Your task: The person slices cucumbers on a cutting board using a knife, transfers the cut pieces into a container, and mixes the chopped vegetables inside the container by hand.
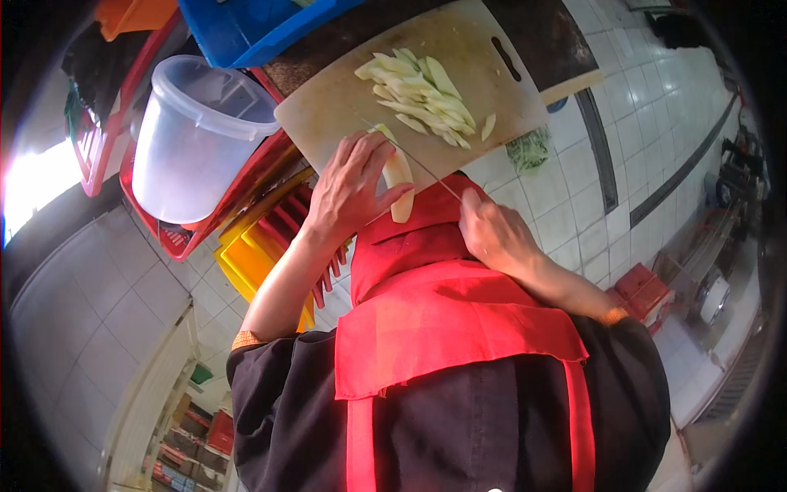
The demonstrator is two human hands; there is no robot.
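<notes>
My left hand presses a long, pale, peeled vegetable against the near edge of a white plastic cutting board; the vegetable's near end sticks out past that edge. In my right hand is the handle of a knife, mostly hidden by the fingers. The thin knife blade runs up and left across the vegetable, close to my left fingertips. A heap of slanted pale green slices lies farther back on the board, with one slice apart on its right.
Left of the board, a translucent plastic bucket stands in a red crate. A blue plastic tub is at the back left. Yellow and red plastic stools are below at left. A bag of greens shows beyond the board's right corner.
</notes>
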